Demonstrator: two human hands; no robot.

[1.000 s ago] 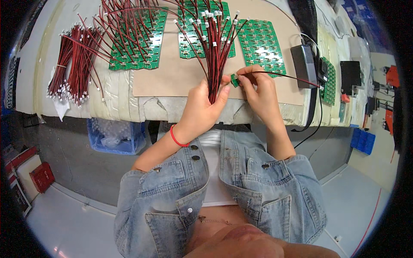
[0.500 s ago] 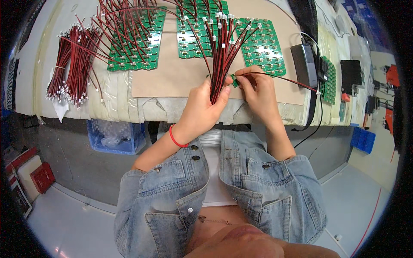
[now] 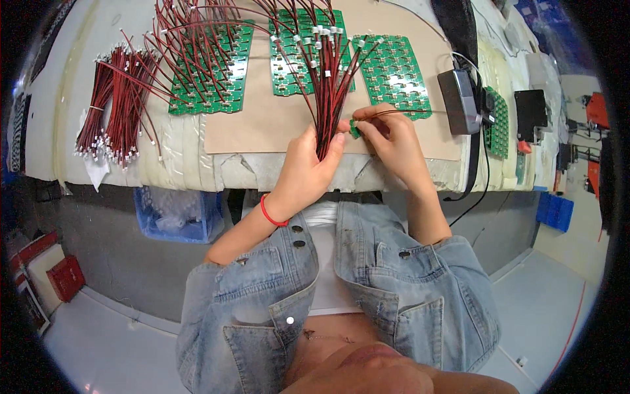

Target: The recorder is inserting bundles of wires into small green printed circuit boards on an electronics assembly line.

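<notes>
My left hand (image 3: 310, 165) is closed around a bundle of red-and-black wires (image 3: 326, 108) whose white connectors fan out at the far end. Close beside it, my right hand (image 3: 396, 141) pinches a small green circuit board (image 3: 355, 129) between thumb and fingers. A thin red-and-black wire runs from these fingertips out to the right, toward a black box; its far end is blurred. My left fingertips reach to the small board's left edge, and whether they grip it is unclear.
Green circuit board panels lie beyond my hands: a bare one (image 3: 395, 79) at right, and two with wires, in the middle (image 3: 282, 65) and at left (image 3: 226, 85). Tied wire bundles (image 3: 125, 108) lie far left. The black box (image 3: 458, 102) sits right. A blue bin (image 3: 177, 226) is below the table edge.
The single wire in my right hand has swung upward and away at its far end. My right hand and the small board have shifted slightly; my left hand still holds the bundle.
</notes>
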